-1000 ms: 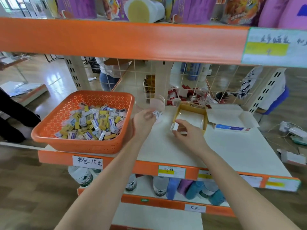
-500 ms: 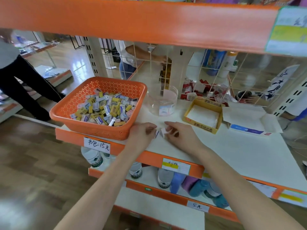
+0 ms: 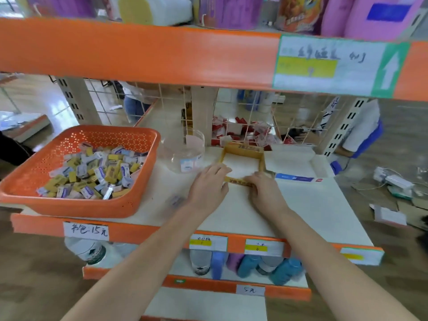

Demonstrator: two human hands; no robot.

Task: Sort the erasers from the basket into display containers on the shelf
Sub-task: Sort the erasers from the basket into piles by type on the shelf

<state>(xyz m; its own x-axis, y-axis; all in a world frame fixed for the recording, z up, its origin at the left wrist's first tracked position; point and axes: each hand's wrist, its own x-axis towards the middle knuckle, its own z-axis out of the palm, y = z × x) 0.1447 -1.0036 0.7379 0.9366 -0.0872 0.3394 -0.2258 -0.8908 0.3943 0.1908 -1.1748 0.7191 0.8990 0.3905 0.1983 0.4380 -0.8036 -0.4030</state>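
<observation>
The orange basket (image 3: 76, 205) stands at the shelf's left, filled with several yellow and white-blue wrapped erasers (image 3: 97, 172). An open yellow cardboard tray (image 3: 243, 149) sits mid-shelf, its white inside bare. My left hand (image 3: 208, 186) grips the tray's front left corner, fingers curled over the rim. My right hand (image 3: 264, 191) grips its front edge at the right. A clear round tub (image 3: 185, 154) stands between the basket and the tray. One blurred eraser (image 3: 174, 200) lies on the shelf just left of my left wrist.
A white box with a blue edge (image 3: 296, 165) lies open right of the tray. A wire grid (image 3: 254, 121) backs the shelf, and the orange upper shelf (image 3: 139, 49) hangs low overhead. Bottles fill the shelf below (image 3: 250, 265). People stand beyond the grid.
Both hands moved from the shelf's front edge, where they pinched small erasers, forward to the yellow tray's front rim. One eraser now lies loose on the shelf. The view tilted up.
</observation>
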